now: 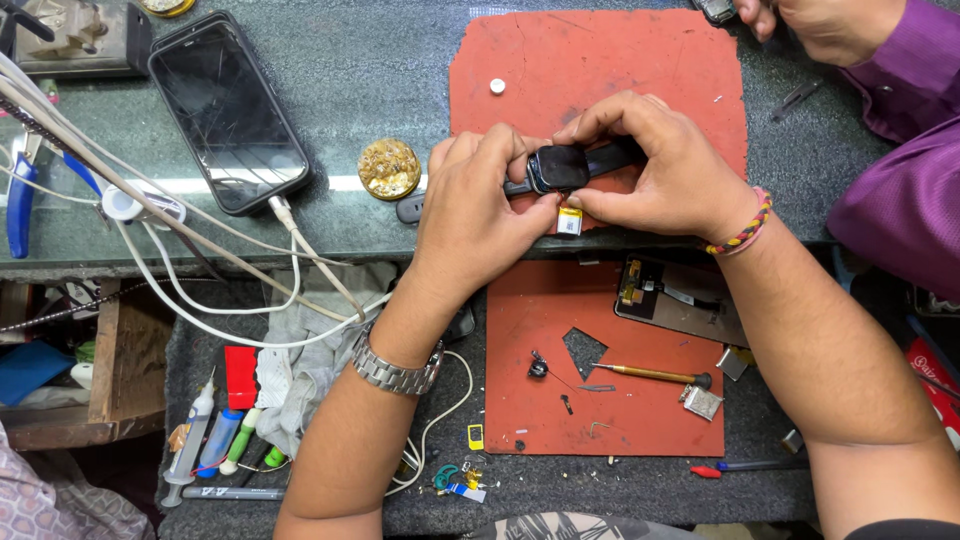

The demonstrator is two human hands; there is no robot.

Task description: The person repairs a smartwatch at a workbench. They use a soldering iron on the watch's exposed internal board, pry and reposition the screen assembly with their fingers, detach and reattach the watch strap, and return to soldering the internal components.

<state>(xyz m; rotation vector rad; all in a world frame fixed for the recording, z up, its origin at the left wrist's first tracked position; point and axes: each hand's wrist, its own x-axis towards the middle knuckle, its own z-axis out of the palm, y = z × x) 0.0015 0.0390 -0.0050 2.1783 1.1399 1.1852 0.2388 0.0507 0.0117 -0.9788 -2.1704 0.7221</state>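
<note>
We see a black smartwatch [558,167] held between both hands over the lower edge of the upper red mat [600,70], our landmark here. The left hand [478,205] comes in from the mat's left side and pinches the watch's left edge, thumb below and fingers curled over the top. The right hand [655,165] comes from the mat's right side, fingers arched over the watch body and its dark strap [612,156], thumb pressed near the lower right corner. So the watch sits between the two sets of fingertips, touching both. Just under it, at the mat's lower edge, we see a small yellow-and-silver part [570,221] touching the right thumb tip.

On the mat's upper part lies a small white round piece [497,86]. Left of the mat sit a round golden tin [389,168] and, further left, a dark phone [230,110] with a white cable. Below the mat lies a second red mat [640,330] with a brass-handled tool [650,375]. Another person's purple sleeve [900,190] is right of the mat.
</note>
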